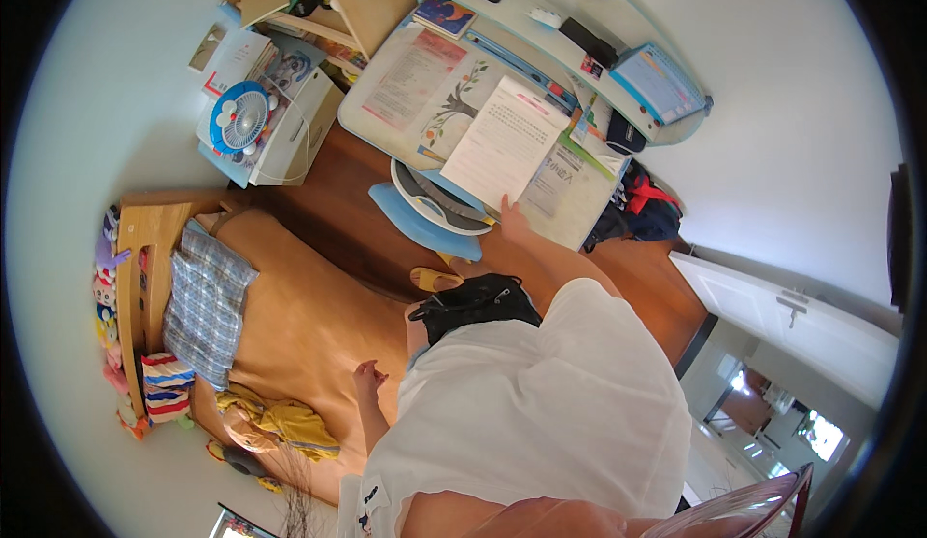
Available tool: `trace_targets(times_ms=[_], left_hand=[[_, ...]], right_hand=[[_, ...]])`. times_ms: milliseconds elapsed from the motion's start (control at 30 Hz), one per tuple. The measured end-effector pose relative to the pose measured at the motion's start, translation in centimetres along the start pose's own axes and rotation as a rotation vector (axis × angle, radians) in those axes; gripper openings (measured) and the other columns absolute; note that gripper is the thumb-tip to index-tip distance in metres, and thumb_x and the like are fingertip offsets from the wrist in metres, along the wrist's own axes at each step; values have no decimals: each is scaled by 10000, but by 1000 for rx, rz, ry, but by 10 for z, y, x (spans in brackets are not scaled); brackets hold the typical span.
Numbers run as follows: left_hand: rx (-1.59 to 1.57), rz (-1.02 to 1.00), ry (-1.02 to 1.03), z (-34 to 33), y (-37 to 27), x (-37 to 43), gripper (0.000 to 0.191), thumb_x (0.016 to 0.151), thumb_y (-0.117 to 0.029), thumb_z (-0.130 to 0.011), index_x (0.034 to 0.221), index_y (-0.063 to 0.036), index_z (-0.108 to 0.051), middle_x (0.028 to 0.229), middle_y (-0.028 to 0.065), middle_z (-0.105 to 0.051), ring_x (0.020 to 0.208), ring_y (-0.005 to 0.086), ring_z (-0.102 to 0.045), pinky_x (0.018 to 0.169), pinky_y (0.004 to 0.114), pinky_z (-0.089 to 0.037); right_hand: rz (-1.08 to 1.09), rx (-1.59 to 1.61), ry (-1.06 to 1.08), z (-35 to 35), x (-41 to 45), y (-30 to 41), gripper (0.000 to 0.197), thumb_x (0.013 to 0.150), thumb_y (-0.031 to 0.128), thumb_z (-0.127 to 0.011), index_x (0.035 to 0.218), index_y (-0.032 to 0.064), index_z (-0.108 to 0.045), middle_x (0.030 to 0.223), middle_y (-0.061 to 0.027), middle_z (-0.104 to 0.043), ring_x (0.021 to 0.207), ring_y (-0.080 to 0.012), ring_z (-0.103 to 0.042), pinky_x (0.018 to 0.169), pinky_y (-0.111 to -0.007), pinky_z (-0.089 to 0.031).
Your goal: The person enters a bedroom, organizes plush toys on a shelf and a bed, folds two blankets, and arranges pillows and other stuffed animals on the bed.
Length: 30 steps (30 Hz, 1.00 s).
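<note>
A pad of lined paper bearing writing (505, 139) lies tilted across the desk. At its lower right edge is my right hand (513, 218), with a finger reaching onto the sheet; no clear grip on it shows. My left hand (371, 376) hangs above the bed, its fingers loosely bent and holding nothing. Beneath the pad, flat printed sheets (414, 78) and a tree drawing (458, 103) cover part of the desktop (362, 114). A blue-and-grey chair (427, 219) is pushed against the desk's near edge. A black bag (474, 306) is at my waist.
Left of the desk, a white cabinet (293, 132) bears a blue fan (242, 116) with a trailing cable. The bed (311, 284) holds a checked pillow (206, 302) and yellow clothing (297, 426). Yellow slippers (434, 279) lie on the floor. Bags (641, 208) stand right of the desk, near a white door (782, 313).
</note>
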<state>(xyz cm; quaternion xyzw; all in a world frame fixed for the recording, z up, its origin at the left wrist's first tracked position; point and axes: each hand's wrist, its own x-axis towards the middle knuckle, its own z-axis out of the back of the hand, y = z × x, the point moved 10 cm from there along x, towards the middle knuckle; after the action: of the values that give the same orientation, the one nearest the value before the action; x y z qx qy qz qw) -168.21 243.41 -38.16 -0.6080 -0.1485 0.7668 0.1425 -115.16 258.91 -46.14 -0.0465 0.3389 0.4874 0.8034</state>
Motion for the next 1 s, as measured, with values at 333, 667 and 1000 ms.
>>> trace_targets(times_ms=[333, 667, 1000], left_hand=[[-61, 97, -3, 47, 62, -8, 180, 794, -125, -461, 875, 8, -552, 510, 58, -461, 434, 143, -466, 517, 332, -524], [-412, -64, -178, 111, 44, 19, 194, 780, -96, -448, 895, 26, -547, 527, 66, -481, 445, 134, -485, 486, 311, -522], [-784, 59, -367, 130, 150, 30, 159, 749, -82, -483, 823, 31, -567, 531, 100, -501, 431, 176, -498, 444, 318, -513]], right_hand=[[-68, -99, -29, 21, 0, 23, 514, 716, 49, -506, 1172, -52, -291, 1042, -241, -452, 897, -364, -532, 737, -409, -459], [202, -222, 164, 33, 19, 153, 173, 681, 55, -456, 608, -61, -561, 521, -185, -558, 447, -256, -575, 453, -358, -477], [537, -486, 446, -31, 34, 375, 220, 694, 35, -457, 514, -31, -566, 529, -152, -577, 428, -213, -574, 387, -322, -474]])
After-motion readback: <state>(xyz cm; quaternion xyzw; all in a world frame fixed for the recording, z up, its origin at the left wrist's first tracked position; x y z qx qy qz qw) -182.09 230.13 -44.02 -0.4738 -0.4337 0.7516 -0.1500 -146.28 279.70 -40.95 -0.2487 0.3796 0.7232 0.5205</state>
